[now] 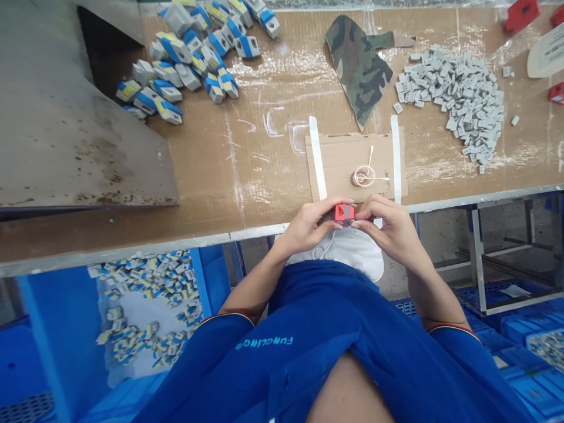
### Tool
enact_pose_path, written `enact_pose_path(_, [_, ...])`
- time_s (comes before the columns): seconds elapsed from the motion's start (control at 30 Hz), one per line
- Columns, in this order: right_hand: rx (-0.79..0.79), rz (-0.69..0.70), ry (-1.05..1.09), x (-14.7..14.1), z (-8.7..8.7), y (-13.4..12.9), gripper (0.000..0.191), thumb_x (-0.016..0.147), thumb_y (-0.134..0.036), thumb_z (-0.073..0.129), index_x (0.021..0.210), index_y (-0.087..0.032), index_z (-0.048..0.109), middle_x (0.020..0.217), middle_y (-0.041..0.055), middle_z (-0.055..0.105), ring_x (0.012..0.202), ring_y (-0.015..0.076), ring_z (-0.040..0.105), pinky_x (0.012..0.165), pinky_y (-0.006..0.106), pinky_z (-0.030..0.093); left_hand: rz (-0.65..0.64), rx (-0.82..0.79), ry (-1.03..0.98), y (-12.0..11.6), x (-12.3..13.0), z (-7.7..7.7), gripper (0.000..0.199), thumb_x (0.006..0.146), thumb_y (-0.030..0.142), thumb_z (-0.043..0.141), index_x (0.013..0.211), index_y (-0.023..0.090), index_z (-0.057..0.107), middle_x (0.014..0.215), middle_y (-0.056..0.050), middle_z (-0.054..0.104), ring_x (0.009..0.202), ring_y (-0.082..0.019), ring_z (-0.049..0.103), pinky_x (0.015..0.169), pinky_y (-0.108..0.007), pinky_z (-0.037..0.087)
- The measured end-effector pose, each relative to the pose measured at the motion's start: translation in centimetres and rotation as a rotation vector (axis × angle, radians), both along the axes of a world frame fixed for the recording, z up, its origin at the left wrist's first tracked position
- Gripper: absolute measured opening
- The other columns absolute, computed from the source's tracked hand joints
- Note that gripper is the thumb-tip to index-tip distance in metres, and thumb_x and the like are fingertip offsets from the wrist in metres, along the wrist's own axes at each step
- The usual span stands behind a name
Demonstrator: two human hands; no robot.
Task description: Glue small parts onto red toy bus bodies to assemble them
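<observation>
A small red block [339, 212] with a grey band and a dark triangular opening is held over the table's front edge. My left hand [308, 226] is closed on its left side between thumb and fingers. My right hand [390, 226] pinches at the block's right side; whether a small piece lies between those fingertips is hidden. Just beyond my hands, a cardboard sheet [337, 167] is fixed by two white tape strips. On it stands a small round cup [358, 180] with cotton swabs [371, 155].
Blue, white and yellow blocks [189, 76] lie at the back left beside a grey metal housing [79, 129]. Camouflage cloth [359, 64] lies behind the cardboard. Small grey pieces [467, 100] are heaped at right, near a red block [522, 14]. A blue crate [57, 335] holds more blocks below left.
</observation>
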State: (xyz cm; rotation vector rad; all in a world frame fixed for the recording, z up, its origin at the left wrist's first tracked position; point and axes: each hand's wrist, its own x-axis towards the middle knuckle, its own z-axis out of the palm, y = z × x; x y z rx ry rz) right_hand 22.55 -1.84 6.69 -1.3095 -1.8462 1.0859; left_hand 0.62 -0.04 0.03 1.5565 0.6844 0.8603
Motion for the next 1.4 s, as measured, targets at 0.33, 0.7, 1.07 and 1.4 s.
enact_pose_path(0.33, [0.093,-0.098,-0.071,-1.2,-1.4,-1.2,0.025,0.094,-0.015,0.066,0.072,-0.023,0.056,0.071,-0.0024,0.054,0.065,0.0137,0.051,0.059,0.029,0.037,-0.003,0.188,0.104,0.2,-0.2,0.6,0.038,0.099,0.018,0.061,0.137,0.019,0.065,0.121,-0.011,0.078,0.104,-0.021,0.075,0.092,-0.032,0.058])
enact_pose_path(0.7, [0.118,-0.104,-0.09,-0.9,-1.2,-1.7,0.009,0.1,-0.021,0.065,0.093,-0.025,0.069,0.09,0.0033,0.074,0.08,0.018,0.068,0.071,0.032,0.052,0.003,-0.068,-0.057,0.0,0.1,-0.2,0.047,0.098,0.026,0.067,0.144,0.022,0.061,0.13,-0.013,0.076,0.112,-0.023,0.075,0.097,-0.033,0.06])
enact_pose_path(1.07, [0.165,0.028,-0.173,-0.7,-1.0,-0.9,0.019,0.093,-0.018,0.064,0.079,-0.025,0.054,0.072,-0.0019,0.061,0.064,0.0136,0.056,0.061,0.027,0.044,0.046,0.017,-0.019,0.1,-0.1,-0.3,0.047,0.098,0.034,0.07,0.144,0.024,0.067,0.119,-0.011,0.078,0.104,-0.022,0.075,0.092,-0.033,0.058])
enact_pose_path(1.4, [0.082,0.027,-0.116,-1.1,-1.7,-0.5,0.022,0.09,-0.019,0.065,0.073,-0.025,0.05,0.065,-0.0045,0.056,0.058,0.0117,0.05,0.057,0.026,0.041,0.045,0.109,0.085,0.4,-0.4,-0.2,0.043,0.102,0.043,0.063,0.134,0.015,0.071,0.115,-0.014,0.08,0.103,-0.024,0.076,0.091,-0.034,0.058])
